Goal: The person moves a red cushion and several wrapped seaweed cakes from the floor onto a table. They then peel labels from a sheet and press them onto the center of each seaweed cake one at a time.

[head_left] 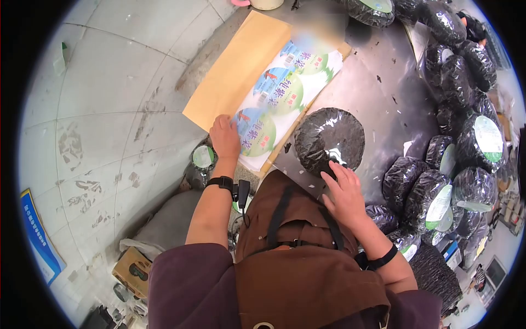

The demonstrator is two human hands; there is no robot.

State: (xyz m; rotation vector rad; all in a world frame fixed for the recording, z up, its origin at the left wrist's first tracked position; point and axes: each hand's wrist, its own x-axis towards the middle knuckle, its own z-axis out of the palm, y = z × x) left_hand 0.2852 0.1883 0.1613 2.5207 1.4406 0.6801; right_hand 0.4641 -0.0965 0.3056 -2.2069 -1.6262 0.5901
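My left hand [224, 136] lies on the near edge of a sheet of printed labels [268, 104], beside a strip of plain brown paper [238, 66]. Its fingers are slightly bent and apart, and I see nothing gripped in them. The labels carry green and blue print with purple characters. A round, flat cake wrapped in shiny black plastic [329, 140] rests on the metal table to the right of the sheet. At its near edge is my right hand [345, 193], fingers spread, the fingertips touching or nearly touching the wrap.
Many black-wrapped round packages [405, 181] are piled along the right side, several with oval white-green labels [487, 137]. A tiled wall [93, 82] bounds the left. Below it sit a grey sack [175, 219] and a cardboard box [132, 271]. Small dark scraps dot the metal table [383, 109].
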